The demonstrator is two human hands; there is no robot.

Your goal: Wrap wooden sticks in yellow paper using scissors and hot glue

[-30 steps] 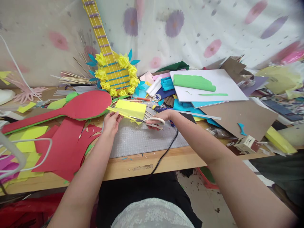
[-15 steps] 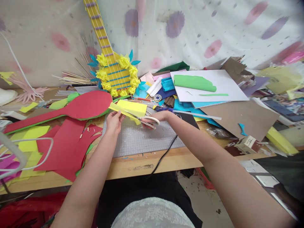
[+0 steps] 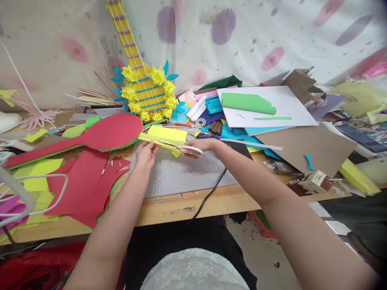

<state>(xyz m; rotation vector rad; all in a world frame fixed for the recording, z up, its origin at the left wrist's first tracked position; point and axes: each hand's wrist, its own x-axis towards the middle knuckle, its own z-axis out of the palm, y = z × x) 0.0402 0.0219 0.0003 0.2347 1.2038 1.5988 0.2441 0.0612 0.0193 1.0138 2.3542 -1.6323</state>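
My left hand [image 3: 146, 153] pinches the left end of a strip of yellow crepe paper [image 3: 161, 143] above the grey cutting mat [image 3: 169, 177]. In my right hand [image 3: 196, 147] is a pair of white-handled scissors [image 3: 193, 151], its blades pointing left across the yellow strip and nearly together. A partly cut piece of yellow hangs beneath the blades. Just behind lies a larger yellow paper piece [image 3: 169, 133]. My fingers partly hide the scissor handles.
A red paddle-shaped cutout [image 3: 111, 133] and red scraps [image 3: 81, 185] lie to the left. Behind stands a yellow paper guitar [image 3: 148, 94] with flowers. A white board [image 3: 263, 106] bearing green paper lies right; a black cable [image 3: 208, 197] crosses the mat.
The scissors have closed: their handles, spread apart before, are now together, with the blades across the yellow strip. My left hand stays in nearly the same place.
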